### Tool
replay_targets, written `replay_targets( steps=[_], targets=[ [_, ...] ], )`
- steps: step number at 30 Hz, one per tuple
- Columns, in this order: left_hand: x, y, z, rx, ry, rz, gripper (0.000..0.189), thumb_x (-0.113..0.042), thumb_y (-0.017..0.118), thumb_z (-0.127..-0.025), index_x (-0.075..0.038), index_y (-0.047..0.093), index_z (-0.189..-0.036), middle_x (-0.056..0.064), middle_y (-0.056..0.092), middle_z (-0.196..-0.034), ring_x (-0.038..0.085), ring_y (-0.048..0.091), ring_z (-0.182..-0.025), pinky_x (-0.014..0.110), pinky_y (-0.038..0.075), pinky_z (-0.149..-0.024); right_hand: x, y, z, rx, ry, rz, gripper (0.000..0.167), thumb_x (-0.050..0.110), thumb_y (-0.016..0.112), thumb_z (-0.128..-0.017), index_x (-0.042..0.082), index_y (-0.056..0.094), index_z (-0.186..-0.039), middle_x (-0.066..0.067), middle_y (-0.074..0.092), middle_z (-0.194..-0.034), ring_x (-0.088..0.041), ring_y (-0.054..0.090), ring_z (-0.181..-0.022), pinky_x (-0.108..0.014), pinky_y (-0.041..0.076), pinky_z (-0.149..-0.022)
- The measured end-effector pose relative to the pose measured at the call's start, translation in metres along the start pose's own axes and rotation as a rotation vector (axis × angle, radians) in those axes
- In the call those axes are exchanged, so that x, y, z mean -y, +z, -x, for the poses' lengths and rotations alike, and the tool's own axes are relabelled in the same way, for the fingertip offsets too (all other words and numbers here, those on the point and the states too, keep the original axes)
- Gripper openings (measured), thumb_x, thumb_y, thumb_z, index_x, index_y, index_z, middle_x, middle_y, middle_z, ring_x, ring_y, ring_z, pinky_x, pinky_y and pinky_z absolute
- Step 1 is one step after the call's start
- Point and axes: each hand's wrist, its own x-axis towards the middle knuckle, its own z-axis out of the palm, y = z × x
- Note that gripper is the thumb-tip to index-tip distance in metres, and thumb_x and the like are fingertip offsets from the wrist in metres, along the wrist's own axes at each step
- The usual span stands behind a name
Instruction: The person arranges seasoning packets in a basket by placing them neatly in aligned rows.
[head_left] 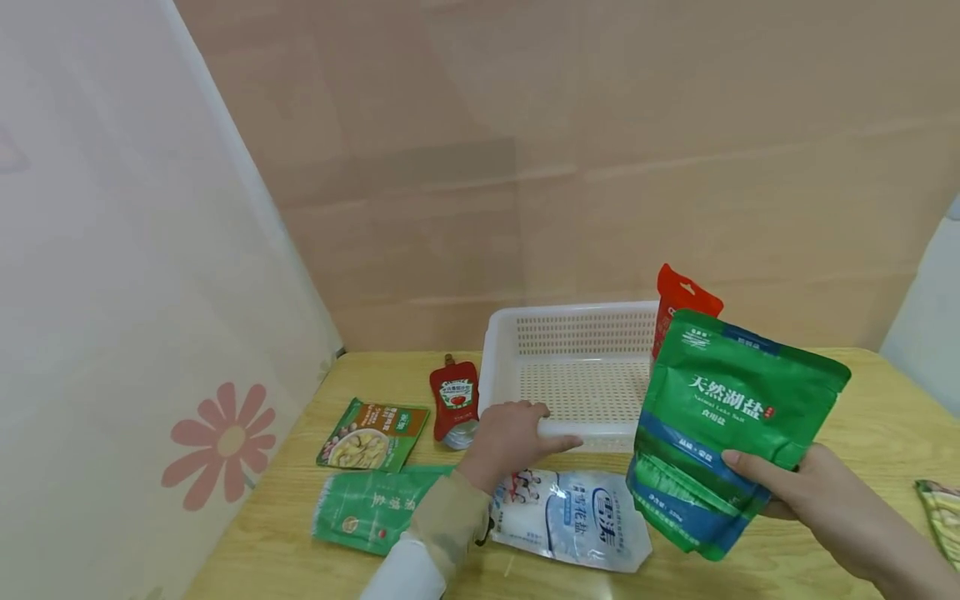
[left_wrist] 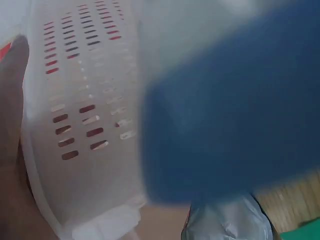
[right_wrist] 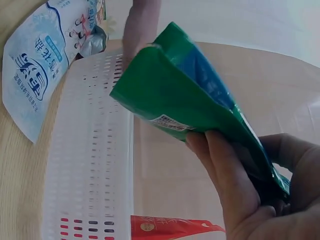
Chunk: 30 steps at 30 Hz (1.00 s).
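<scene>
A green and blue bag of lake salt (head_left: 731, 425) is raised in my right hand (head_left: 798, 492), thumb on the printed front. The right wrist view shows the fingers behind the same salt bag (right_wrist: 185, 95). My left hand (head_left: 513, 437) is at the near left corner of a white plastic basket (head_left: 498, 350), gripping its rim. Inside the basket, at the right, a red packet (head_left: 678, 300) stands upright, partly hidden by the salt bag. In the left wrist view a blurred blue shape covers much of the frame, beside the basket wall (left_wrist: 95, 175).
Left of the basket lie a red ketchup pouch (head_left: 455, 400) and a soup packet (head_left: 375, 435). A green bag (head_left: 367, 508) and a white salt bag (head_left: 570, 517) lie in front, partly behind the left arm. Another packet (head_left: 941, 508) is at the right edge.
</scene>
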Motion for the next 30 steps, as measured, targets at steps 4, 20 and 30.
replay_targets(
  steps=[4,20,30],
  targets=[
    [0.007,0.007,-0.003,0.013,0.033,-0.057,0.05,-0.065,0.06,-0.08,-0.021,0.07,-0.1,-0.007,0.07,-0.076,0.006,0.054,-0.059,0.02,0.035,-0.049,0.0,0.0,-0.001,0.006,-0.032,-0.025,0.056,0.024,0.041,-0.103,-0.01,0.02,-0.142,0.003,0.064,-0.118,-0.014,0.069,-0.093,-0.039,0.058,-0.077],
    [0.009,0.009,-0.004,-0.085,0.071,-0.266,0.027,-0.05,0.07,-0.081,-0.024,0.071,-0.073,-0.009,0.058,-0.052,0.007,0.044,-0.046,0.023,0.035,-0.043,0.022,0.008,-0.02,-0.171,-0.214,0.015,0.052,0.029,0.04,-0.103,-0.001,0.027,-0.143,0.036,0.053,-0.103,0.01,0.061,-0.091,-0.025,0.057,-0.073],
    [0.003,0.011,-0.007,-0.088,0.065,-0.293,0.03,-0.052,0.07,-0.08,-0.025,0.067,-0.066,-0.009,0.051,-0.048,0.007,0.046,-0.046,0.022,0.035,-0.043,0.042,0.01,-0.047,-0.484,-0.352,0.007,0.054,0.032,0.045,-0.1,0.0,0.034,-0.143,0.022,0.05,-0.115,0.021,0.05,-0.091,-0.006,0.05,-0.069]
  ],
)
